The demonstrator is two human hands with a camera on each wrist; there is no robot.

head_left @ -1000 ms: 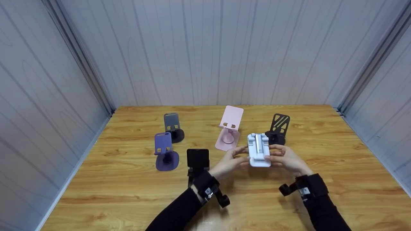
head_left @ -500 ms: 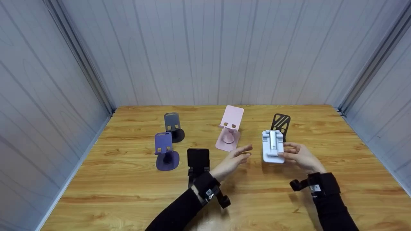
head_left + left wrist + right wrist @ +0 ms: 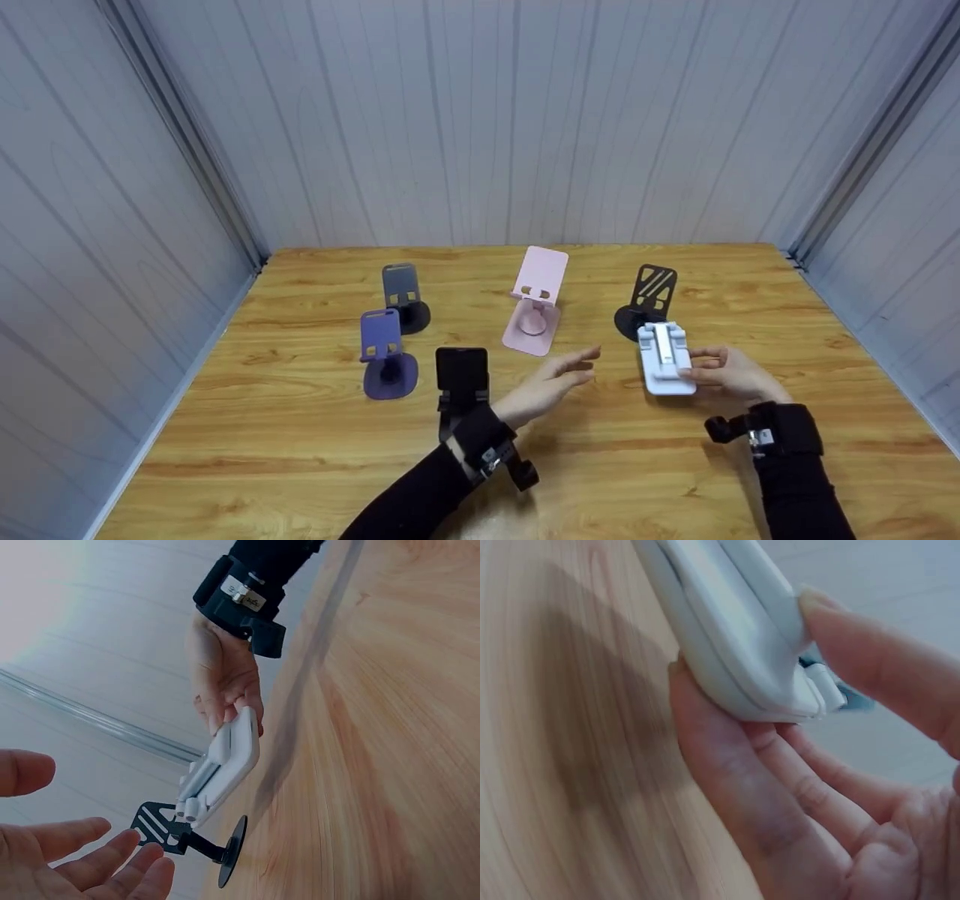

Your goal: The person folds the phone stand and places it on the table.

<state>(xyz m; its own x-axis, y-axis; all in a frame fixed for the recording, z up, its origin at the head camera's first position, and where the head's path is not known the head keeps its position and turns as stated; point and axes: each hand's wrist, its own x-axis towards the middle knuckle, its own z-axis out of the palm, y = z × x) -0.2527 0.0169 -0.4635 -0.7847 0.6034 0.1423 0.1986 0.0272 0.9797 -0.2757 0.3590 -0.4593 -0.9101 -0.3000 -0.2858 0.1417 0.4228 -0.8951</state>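
My right hand (image 3: 739, 375) pinches a white folded phone stand (image 3: 666, 360) by its right edge, thumb on top and fingers beneath. In the right wrist view the white stand (image 3: 727, 622) is held above the wood, its shadow falling to the left. A black slotted phone stand (image 3: 655, 292) stands just behind it, its base partly covered. My left hand (image 3: 551, 386) hovers over the table with fingers extended and holds nothing. In the left wrist view its relaxed fingers (image 3: 112, 862) are spread, apart from the white stand.
A pink stand (image 3: 541, 277) is at the back middle. Grey (image 3: 401, 283) and purple (image 3: 381, 335) stands are on the left. Beside my left wrist is a black stand bearing a dark, phone-like panel (image 3: 462, 369). Pale panel walls (image 3: 480, 120) enclose the wooden table (image 3: 300, 420).
My left hand has let go of the white phone stand and stays near the middle. My right hand has carried the stand to the right, in front of the black slotted stand.
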